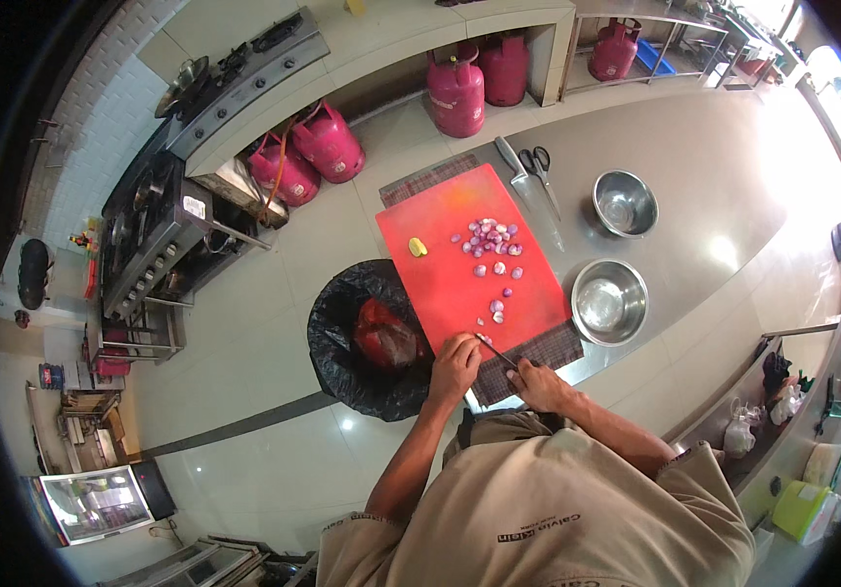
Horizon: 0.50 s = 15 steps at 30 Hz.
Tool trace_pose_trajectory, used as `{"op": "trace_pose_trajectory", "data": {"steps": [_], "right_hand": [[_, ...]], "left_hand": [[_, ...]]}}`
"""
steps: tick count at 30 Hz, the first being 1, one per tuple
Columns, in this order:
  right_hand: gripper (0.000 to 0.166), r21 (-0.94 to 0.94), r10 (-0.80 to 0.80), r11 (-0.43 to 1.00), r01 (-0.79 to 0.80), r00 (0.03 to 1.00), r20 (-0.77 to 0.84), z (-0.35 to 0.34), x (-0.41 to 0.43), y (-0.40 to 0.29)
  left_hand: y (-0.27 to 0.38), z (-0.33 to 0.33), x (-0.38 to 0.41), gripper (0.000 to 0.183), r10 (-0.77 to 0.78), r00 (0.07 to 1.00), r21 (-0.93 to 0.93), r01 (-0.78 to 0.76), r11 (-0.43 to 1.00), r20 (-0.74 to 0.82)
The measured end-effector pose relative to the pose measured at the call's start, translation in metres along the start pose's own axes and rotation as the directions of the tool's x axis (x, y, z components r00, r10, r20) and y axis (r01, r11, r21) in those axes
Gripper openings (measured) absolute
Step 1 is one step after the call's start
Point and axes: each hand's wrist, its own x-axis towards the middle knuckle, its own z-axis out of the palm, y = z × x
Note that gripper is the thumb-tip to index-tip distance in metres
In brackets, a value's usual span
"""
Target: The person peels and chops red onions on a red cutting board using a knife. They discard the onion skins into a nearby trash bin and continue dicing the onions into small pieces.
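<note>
A red cutting board point(450, 286) lies on a checked cloth point(494, 374) at the end of a steel table. At its near edge my right hand point(538, 385) grips a small knife point(495, 351) by the handle. The blade reaches a shallot piece point(485, 339) beside my left hand point(456, 365). My left fingers are bent together close to that piece; whether they pinch it is hard to see. Farther up the board sits a pile of peeled shallots point(490, 236), with several more point(497, 306) scattered nearer me. A cut yellow-green piece, perhaps lime point(417, 246), rests at the left.
Left of the board stands a bin lined with a black bag point(332, 345), a red plastic bag point(387, 334) inside. Two steel bowls point(624, 204) point(609, 302), a larger knife point(517, 165) and scissors point(540, 165) are on the table point(692, 161). Pink gas cylinders point(456, 95) stand beyond.
</note>
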Motion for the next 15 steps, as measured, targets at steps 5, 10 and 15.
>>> {"op": "trace_pose_trajectory", "data": {"steps": [5,10,15], "right_hand": [[0.045,0.069,0.037,0.997,-0.035,0.999,-0.021,0.003,-0.001,-0.009],[0.047,0.073,0.015,0.997,-0.02,0.997,0.071,0.022,0.012,-0.009],[0.046,0.087,0.009,0.996,-0.008,1.0,-0.014,0.025,0.018,-0.013]], "left_hand": [[0.014,-0.019,0.022,0.017,-0.216,0.975,-0.154,0.207,0.966,-0.044],[0.026,-0.006,0.069,0.027,-0.065,0.98,-0.073,0.08,0.994,0.189],[0.028,0.016,0.072,0.023,-0.095,0.95,0.04,0.087,0.995,0.298]]}}
